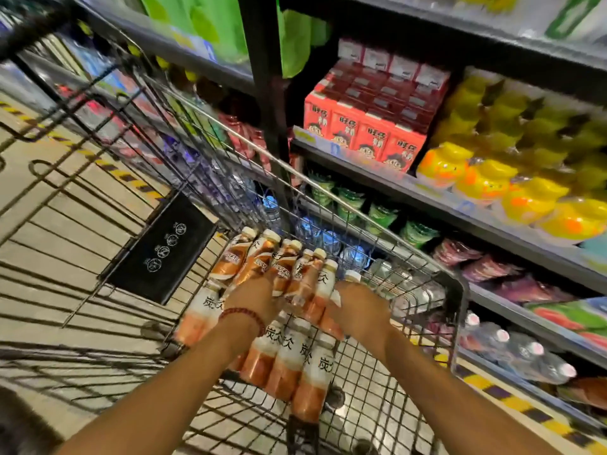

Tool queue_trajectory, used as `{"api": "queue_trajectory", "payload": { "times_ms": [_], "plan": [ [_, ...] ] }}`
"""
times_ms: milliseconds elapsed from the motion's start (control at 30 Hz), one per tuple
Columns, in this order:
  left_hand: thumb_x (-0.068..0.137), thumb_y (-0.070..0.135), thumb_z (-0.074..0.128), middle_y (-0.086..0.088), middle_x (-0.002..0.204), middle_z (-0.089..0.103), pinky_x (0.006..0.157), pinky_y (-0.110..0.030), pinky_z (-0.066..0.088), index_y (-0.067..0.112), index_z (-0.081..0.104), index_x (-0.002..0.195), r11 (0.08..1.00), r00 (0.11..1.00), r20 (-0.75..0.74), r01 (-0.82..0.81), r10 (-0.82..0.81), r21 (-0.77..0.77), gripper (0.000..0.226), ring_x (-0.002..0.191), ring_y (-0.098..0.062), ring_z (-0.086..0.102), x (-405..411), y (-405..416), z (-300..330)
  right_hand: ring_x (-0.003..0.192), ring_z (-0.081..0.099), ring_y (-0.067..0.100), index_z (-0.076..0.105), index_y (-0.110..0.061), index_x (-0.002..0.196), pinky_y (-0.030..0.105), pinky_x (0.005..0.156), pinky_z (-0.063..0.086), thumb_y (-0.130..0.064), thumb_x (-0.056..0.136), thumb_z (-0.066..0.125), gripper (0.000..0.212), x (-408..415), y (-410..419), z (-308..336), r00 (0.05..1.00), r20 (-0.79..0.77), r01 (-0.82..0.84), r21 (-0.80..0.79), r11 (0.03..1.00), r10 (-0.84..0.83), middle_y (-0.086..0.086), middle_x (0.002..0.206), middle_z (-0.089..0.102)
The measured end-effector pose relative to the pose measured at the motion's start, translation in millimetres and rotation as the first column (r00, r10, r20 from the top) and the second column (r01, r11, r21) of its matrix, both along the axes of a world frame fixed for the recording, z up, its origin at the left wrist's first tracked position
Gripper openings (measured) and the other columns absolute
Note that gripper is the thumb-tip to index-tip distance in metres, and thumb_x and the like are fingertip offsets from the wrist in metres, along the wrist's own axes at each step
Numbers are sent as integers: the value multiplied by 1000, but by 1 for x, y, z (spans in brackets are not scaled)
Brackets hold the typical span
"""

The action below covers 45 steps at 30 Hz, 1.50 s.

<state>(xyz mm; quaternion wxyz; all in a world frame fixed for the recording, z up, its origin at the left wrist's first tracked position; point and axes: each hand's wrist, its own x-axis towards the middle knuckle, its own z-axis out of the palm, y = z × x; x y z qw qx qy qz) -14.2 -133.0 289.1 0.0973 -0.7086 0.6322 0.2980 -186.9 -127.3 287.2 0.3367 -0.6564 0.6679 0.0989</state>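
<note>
Head view, supermarket aisle: a cluster of drink bottles (289, 359) lies in the wire cart (458, 290) at 6 o'clock in the frame, packed against the cart's shelf-side corner. The bottles are slim, with white caps, white upper labels bearing dark characters and orange-brown lower halves; the far row (at 12 o'clock from the hands) carries brown and white swirled labels. The left hand (254, 298), a red bead bracelet (243, 313) at its wrist, rests on the far row, its fingers lost in blur among the bottles, so whether they are spread or clamped cannot be told. The right hand (359, 308), at 3 o'clock from the left, presses against the cluster's side; its fingers are turned out of view. Red cartons (364, 136) stand on the shelf (460, 211) at 1 o'clock, yellow containers (486, 182) at 2 o'clock.
</note>
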Motion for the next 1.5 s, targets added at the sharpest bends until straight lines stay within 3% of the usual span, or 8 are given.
{"api": "queue_trajectory", "payload": {
  "times_ms": [267, 600, 833, 1000, 1067, 1200, 1333, 1500],
  "plan": [
    [92, 26, 54, -7, 122, 59, 90, -31, 44, 14, 45, 130, 991, 991, 5, -131, 131, 25, 41, 111, -23, 56, 10, -49, -104, 81, 65, 26, 35, -22, 59, 24, 46, 36, -42, 96, 42, 43, 33, -38, -100, 965, 156, 199, 89, 976, -211, 8, 88, 67],
    [82, 35, 64, -20, 127, 49, 98, -40, 44, 4, 42, 128, 986, 981, 149, -136, 122, 91, 60, 116, -35, 50, -5, -62, -153, 93, 63, 29, 48, -12, 118, 33, 68, 47, -52, 87, 51, 50, 67, -54, -175, 949, 95, 299, 34, 954, -301, 9, 103, 65],
    [80, 25, 69, -18, 127, 51, 94, -36, 44, 0, 19, 136, 957, 957, -89, -264, 275, 124, 79, 115, -34, 54, -9, -55, -152, 86, 61, 17, 54, -26, 89, 26, 66, 48, -33, 82, 65, 15, 44, -46, -169, 840, 356, 397, 109, 911, -408, -2, 94, 63],
    [78, 9, 72, -4, 104, 64, 71, -16, 45, 16, 52, 97, 839, 754, -368, -470, 543, 275, 29, 89, -3, 67, 7, -34, -148, 85, 64, 17, 61, -19, 105, 27, 73, 53, -20, 75, 72, 32, 18, -31, -145, 679, 561, 487, 140, 862, -475, -2, 95, 68],
    [79, 3, 71, 3, 88, 71, 57, -9, 45, 24, 50, 80, 795, 652, -456, -510, 606, 328, 30, 55, 14, 61, 10, -21, -135, 86, 62, 13, 57, -23, 112, 18, 70, 49, -16, 76, 73, 40, 8, -26, -127, 642, 609, 483, 151, 863, -465, -6, 95, 65],
    [76, 5, 74, 16, 79, 48, 59, -9, 41, 26, 39, 91, 813, 561, -618, -527, 551, 247, 44, 65, 4, 47, 0, -19, -67, 66, 55, 1, 52, -35, 97, 7, 56, 45, -9, 80, 70, 36, -11, -19, -81, 557, 698, 483, 170, 859, -451, -25, 70, 59],
    [79, 6, 71, 8, 103, 51, 84, -16, 45, 20, 35, 113, 874, 531, -711, -408, 462, 264, 52, 95, -9, 51, -6, -10, -5, 115, 57, 13, 45, -33, 132, 44, 99, 49, -19, 80, 72, 60, -23, -12, -21, 478, 758, 477, 200, 856, -444, -11, 126, 58],
    [80, -9, 64, 3, 86, 55, 69, -9, 47, 23, 44, 96, 928, 516, -812, -365, 273, 80, 42, 83, -14, 54, -28, -3, 80, 134, 40, 9, 23, -29, 148, 23, 95, 49, -24, 83, 69, 80, -49, 0, 71, 452, 844, 486, 38, 873, -289, -13, 150, 33]
  ]
}}
